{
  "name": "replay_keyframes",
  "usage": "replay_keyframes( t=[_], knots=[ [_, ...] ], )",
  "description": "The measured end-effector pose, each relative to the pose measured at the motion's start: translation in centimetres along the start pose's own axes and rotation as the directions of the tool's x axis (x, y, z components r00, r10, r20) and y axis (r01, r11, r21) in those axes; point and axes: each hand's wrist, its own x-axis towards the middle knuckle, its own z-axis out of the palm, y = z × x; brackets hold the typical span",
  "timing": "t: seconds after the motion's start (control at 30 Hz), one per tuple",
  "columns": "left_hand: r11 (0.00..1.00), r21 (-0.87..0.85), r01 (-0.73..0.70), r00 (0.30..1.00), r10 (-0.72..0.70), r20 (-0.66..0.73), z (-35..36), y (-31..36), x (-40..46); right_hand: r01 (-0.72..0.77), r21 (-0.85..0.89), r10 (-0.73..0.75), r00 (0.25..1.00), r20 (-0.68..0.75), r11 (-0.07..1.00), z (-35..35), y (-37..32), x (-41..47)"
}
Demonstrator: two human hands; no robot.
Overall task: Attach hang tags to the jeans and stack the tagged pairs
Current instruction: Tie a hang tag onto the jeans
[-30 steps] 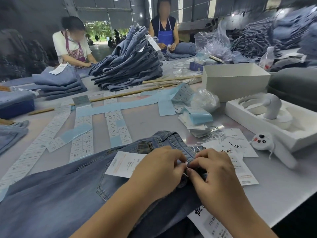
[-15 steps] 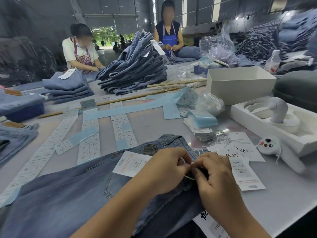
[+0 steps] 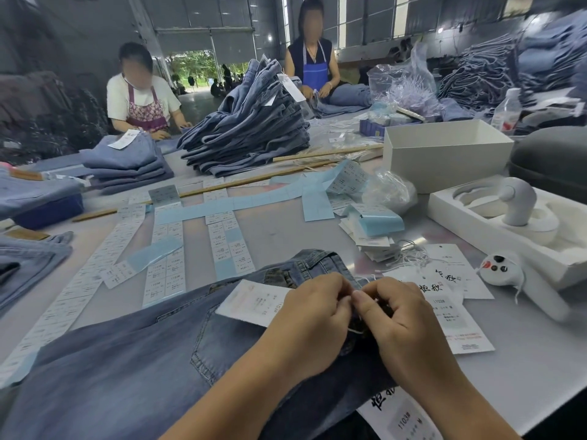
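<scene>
Both hands — left hand (image 3: 313,308), right hand (image 3: 395,315) — pinch white string (image 3: 354,329) at the jeans (image 3: 133,360) waistband (hang tag (image 3: 254,301) alongside).

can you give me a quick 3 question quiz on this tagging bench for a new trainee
1. True or false: both hands, left hand and right hand, meet at the waistband of the jeans.
2. The white hang tag beside the left hand lies on: A) the jeans B) the white box C) the wooden stick
3. Fill in: the tall pile of folded jeans stands ____ the two seated workers.

Key: 1 true; 2 A; 3 between
</scene>
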Motion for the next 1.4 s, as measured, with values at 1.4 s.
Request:
replay_keyframes(
  t=[1.4],
  knots=[
    [0.995, 0.046, -0.094, 0.96, 0.103, -0.259, 1.5, -0.1, -0.8, -0.072, 0.306, 0.049, 0.995, 0.083, 0.949, -0.1, 0.6, 0.5]
  ],
)
